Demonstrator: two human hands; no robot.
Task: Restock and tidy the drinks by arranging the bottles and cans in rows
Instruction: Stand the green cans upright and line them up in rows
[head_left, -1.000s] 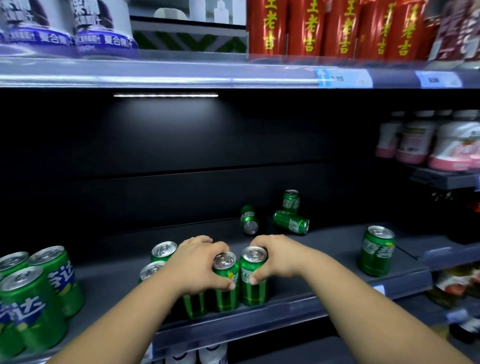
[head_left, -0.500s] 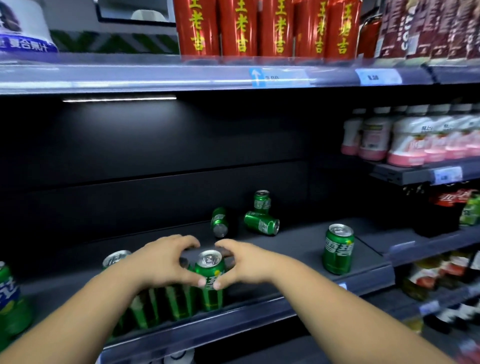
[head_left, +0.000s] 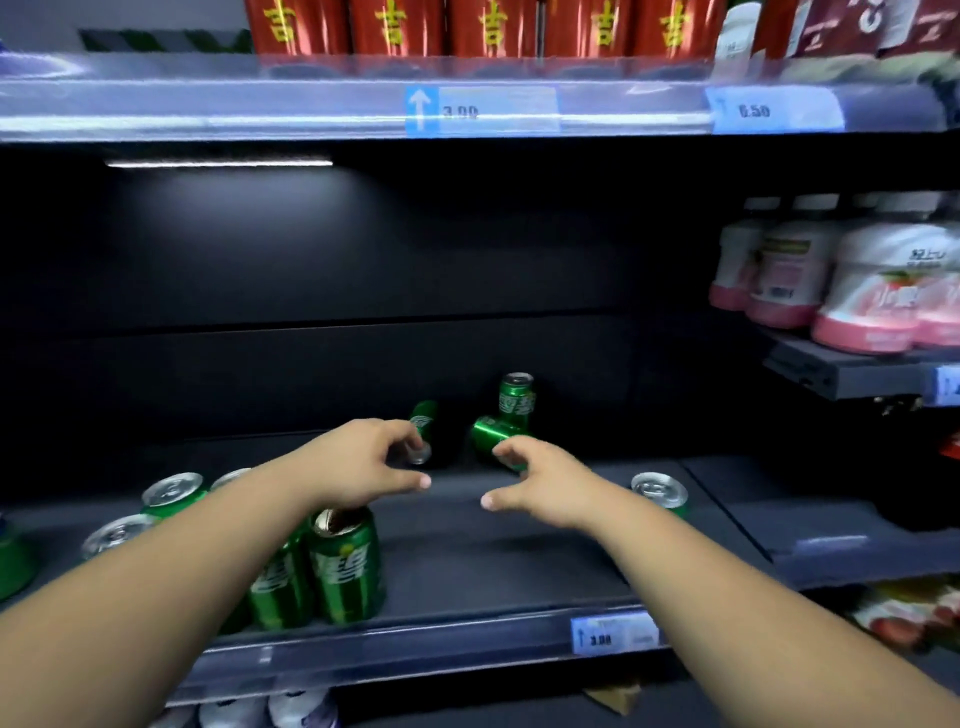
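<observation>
Several green cans stand upright at the shelf's front left, the nearest one (head_left: 345, 564) by the front edge. At the back of the dark shelf (head_left: 467, 561) two green cans lie on their sides, one (head_left: 423, 428) on the left and one (head_left: 493, 436) on the right, with an upright can (head_left: 516, 395) behind them. My left hand (head_left: 363, 462) reaches over the shelf with fingers spread, fingertips at the left fallen can. My right hand (head_left: 540, 480) is spread the same way just in front of the right fallen can. Neither hand holds anything.
A lone green can (head_left: 660, 493) stands upright to the right, partly behind my right forearm. Red cans (head_left: 493, 26) fill the shelf above. Pink-and-white bottles (head_left: 872, 291) sit on a higher shelf at the right. A price tag (head_left: 613, 634) hangs on the front rail.
Both hands let go of the upright cans at the front and moved back toward the fallen cans. The view shifted right.
</observation>
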